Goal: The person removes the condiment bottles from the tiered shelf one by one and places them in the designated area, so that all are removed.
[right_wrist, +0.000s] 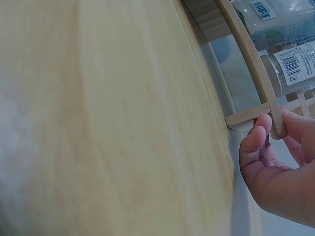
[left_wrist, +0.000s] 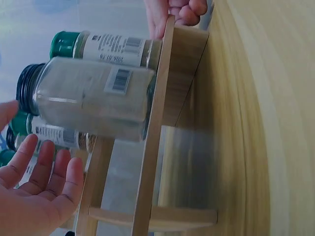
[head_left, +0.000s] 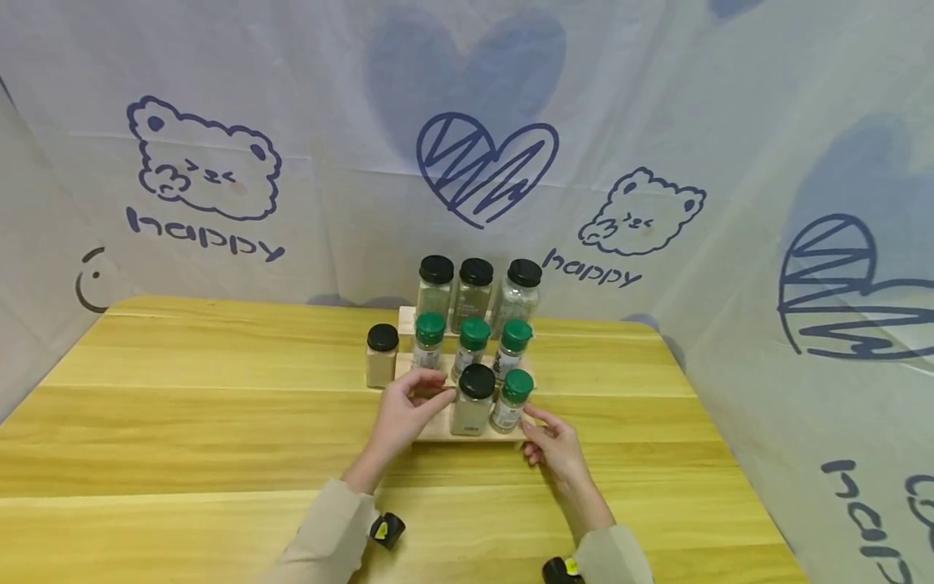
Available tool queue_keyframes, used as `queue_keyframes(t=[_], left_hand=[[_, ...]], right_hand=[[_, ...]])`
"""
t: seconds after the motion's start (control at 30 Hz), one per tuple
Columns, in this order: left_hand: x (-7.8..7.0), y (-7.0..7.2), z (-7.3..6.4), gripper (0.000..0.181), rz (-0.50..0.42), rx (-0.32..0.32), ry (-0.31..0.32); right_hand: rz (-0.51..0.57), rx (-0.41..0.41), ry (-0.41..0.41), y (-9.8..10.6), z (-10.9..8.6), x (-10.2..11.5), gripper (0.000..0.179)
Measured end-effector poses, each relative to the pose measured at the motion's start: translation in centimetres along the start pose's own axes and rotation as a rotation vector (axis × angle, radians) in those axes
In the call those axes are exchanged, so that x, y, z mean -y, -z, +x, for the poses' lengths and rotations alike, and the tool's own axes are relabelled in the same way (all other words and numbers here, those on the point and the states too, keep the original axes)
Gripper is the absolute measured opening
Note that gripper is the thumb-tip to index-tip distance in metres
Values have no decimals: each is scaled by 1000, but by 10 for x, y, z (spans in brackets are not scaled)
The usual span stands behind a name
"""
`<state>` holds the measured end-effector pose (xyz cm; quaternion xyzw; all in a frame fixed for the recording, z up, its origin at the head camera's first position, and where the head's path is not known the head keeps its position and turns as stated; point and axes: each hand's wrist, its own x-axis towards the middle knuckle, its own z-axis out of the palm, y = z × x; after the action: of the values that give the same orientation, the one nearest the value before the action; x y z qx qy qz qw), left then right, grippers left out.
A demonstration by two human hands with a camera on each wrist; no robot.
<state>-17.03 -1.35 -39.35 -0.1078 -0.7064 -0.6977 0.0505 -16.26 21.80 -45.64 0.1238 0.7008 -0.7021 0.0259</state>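
Head view: two hands at a stepped rack (head_left: 432, 431) of upright jars on a table (head_left: 241, 454). The front jar (head_left: 470, 414), black-capped, stands on the lowest tier, with the green jar (head_left: 507, 415) just beside it at three o'clock; whether the two touch cannot be told.

The left hand (head_left: 407, 408) is the nearer to the front jar, which lies at three o'clock from its thumb and fingers. The jar's long axis is vertical, so the hand faces its side. In the left wrist view the same axis runs across the frame, cap toward nine o'clock; fingers and thumb are spread wide, with nothing between them. The thumb lies close to the cap, contact uncertain.

The right hand (head_left: 556, 450), at about four o'clock from the front jar, is closed narrowly; the right wrist view shows it pinching the end of the rack's front board, with digits on either side.

Behind, toward twelve o'clock, stand the middle row (head_left: 473, 334) of green caps and the back row (head_left: 474, 296) of black. The side jar (head_left: 382, 365) stands off the rack, at eleven o'clock from the left hand.
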Motion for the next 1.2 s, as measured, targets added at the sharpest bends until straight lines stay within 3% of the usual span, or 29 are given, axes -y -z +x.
queue_keyframes(t=[0.07, 0.3, 0.6, 0.9, 1.2], left_hand=[[8, -3, 1, 28, -6, 11, -11], [8, -13, 2, 35, 5, 43, -71], [13, -22, 7, 43, 72, 22, -98], [17, -26, 9, 50, 85, 37, -132], [15, -26, 7, 47, 79, 8, -160]], right_hand=[[-1, 1, 0, 0, 0, 0, 33], [-4, 6, 5, -1, -1, 0, 34], [-11, 9, 19, -1, -1, 2, 35], [-21, 3, 4, -1, -1, 1, 34], [-17, 10, 14, -1, -3, 2, 35]])
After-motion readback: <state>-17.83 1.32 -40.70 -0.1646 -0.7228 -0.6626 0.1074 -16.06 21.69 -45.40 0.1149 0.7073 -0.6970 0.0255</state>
